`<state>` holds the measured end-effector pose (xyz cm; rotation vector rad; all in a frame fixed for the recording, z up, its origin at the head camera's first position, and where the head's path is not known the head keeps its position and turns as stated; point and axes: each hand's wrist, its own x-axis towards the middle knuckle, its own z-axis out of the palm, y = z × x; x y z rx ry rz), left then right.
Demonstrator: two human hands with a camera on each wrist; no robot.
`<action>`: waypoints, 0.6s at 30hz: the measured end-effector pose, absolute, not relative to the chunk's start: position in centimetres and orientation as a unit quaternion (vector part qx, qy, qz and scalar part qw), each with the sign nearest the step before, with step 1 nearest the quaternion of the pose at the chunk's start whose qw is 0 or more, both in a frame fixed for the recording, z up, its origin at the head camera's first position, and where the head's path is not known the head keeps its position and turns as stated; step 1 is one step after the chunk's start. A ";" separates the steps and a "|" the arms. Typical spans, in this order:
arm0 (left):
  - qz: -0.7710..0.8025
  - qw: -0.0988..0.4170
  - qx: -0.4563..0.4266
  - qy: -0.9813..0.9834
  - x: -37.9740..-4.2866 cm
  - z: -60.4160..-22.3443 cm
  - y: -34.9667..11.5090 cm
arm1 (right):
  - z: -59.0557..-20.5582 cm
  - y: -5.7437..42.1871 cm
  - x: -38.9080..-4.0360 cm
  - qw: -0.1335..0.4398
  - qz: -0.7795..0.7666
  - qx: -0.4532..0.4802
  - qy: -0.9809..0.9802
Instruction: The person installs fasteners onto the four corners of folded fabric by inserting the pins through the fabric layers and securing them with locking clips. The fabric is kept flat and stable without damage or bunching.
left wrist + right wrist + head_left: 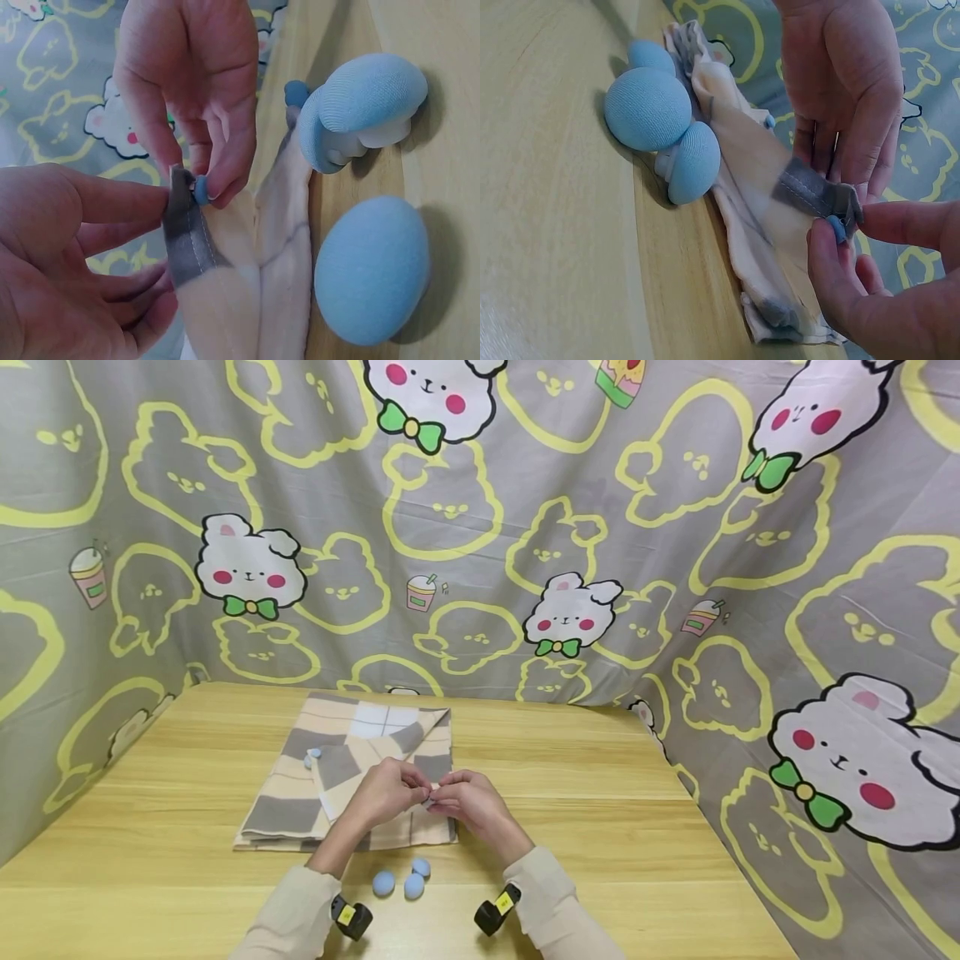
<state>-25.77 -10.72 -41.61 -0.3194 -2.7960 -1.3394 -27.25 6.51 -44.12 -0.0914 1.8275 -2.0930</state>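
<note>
Fleece-like checked cloth [285, 778], beige, grey and white, folded, lying on the table below the hands. Broad rectangle, near edge running left to right, sides leaning towards the far right. Upper flap laid slantwise, its far edge rising from the left portion to the far right corner. Stitched grey hem at the lifted corner, which points up into the fingers.

Small blue fastener [201, 190], round-capped, set at that corner; cap turned to the right thumb, axis lying across the hem.

Left hand [390, 792]: thumb and fingers pinching the cloth corner. Right hand [474, 803]: thumb and forefinger clamped on the fastener, fingertips meeting those of the left.

Second blue fastener [311, 757], on the left portion of the cloth, at the flap's edge.

Three loose fasteners [383, 883], on the table near the cloth's front edge: domed caps in pale blue ribbed knit, white beneath; two touching, one just beside.

Table [585, 827]: yellowish wood grain, smooth. Curtain [465, 552]: grey fabric, softly creased, printed with white rabbits and yellow outlines. Two black wrist cameras [351, 917], yellow labels, below beige sleeves [288, 902].
</note>
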 end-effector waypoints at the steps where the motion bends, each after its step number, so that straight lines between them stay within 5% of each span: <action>1: -0.432 0.010 -0.105 -0.896 -25.8 -41.6 -10.7 | -44.1 6.5 -27.3 0.180 -0.740 -0.034 0.647; 18: -0.482 -0.024 -0.095 -0.871 -25.6 -41.6 -10.7 | -44.1 6.6 -27.3 0.179 -0.726 -0.039 0.662</action>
